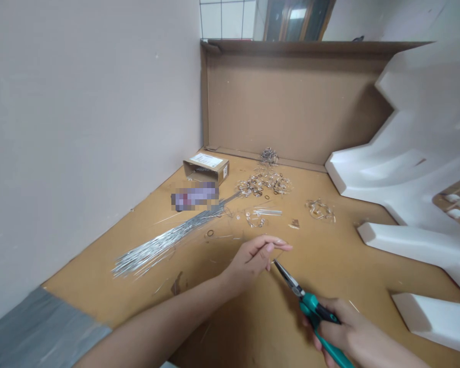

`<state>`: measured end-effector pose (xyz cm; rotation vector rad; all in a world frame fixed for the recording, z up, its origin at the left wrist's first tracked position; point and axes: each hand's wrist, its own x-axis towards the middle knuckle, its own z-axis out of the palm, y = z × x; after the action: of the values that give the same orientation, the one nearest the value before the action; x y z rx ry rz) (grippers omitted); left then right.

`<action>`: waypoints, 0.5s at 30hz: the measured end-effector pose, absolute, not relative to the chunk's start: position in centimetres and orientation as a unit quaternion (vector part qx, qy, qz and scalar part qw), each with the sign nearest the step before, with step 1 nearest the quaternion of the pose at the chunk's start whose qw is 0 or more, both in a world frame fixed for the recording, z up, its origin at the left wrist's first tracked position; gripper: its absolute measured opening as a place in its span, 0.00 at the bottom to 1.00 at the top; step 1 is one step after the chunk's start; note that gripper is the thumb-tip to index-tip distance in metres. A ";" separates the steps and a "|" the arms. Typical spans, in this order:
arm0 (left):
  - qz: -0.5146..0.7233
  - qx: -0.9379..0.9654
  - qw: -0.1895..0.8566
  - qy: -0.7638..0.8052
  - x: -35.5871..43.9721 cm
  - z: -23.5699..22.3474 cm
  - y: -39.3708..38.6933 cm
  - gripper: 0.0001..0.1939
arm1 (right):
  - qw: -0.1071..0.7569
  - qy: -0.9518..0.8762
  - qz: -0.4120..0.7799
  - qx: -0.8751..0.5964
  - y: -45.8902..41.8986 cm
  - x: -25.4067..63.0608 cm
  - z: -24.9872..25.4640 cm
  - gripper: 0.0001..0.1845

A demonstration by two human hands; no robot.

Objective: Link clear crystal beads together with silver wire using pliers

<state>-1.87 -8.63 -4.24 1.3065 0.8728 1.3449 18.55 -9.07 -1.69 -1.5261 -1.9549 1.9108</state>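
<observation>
My right hand (335,324) is wrapped round the green and black handles of needle-nose pliers (308,305). The pliers' narrow jaws point up and left, close to the fingertips of my left hand (255,258). Thumb and fingers of that hand are pinched together, and a thin piece of wire (279,255) shows between them and the plier tips. Whether the jaws grip the wire is too small to tell. Beyond my left hand lies a long bundle of straight silvery wires (168,237).
Small rings and bent wire pieces (266,183) lie heaped at the back, with a smaller cluster (320,209) to the right. An open cardboard box (207,166) sits near the wall. A cardboard panel (291,102) stands behind, and white foam (414,179) borders the right side.
</observation>
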 end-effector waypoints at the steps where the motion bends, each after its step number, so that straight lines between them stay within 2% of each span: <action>1: 0.559 0.544 0.510 0.363 -1.8 -4.3 -8.6 0.15 | -0.003 -0.639 0.584 -0.502 -9.1 18.5 -1.7 0.06; 6: 0.558 0.548 0.507 0.362 -1.8 -4.3 -8.7 0.15 | -0.038 -0.718 0.414 -0.558 -9.4 18.3 -1.5 0.07; 9: 0.557 0.551 0.506 0.361 -1.8 -4.2 -8.7 0.15 | -0.020 -0.757 0.338 -0.559 -9.5 18.3 -1.5 0.07; 15: 0.581 0.503 0.540 0.344 -2.0 -4.3 -8.4 0.15 | -0.022 -0.788 0.281 -0.547 -9.0 18.4 -2.4 0.14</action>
<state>-2.04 -8.36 -4.29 1.1950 0.8182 1.3819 18.42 -9.01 -2.39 -1.7447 -2.5114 0.8959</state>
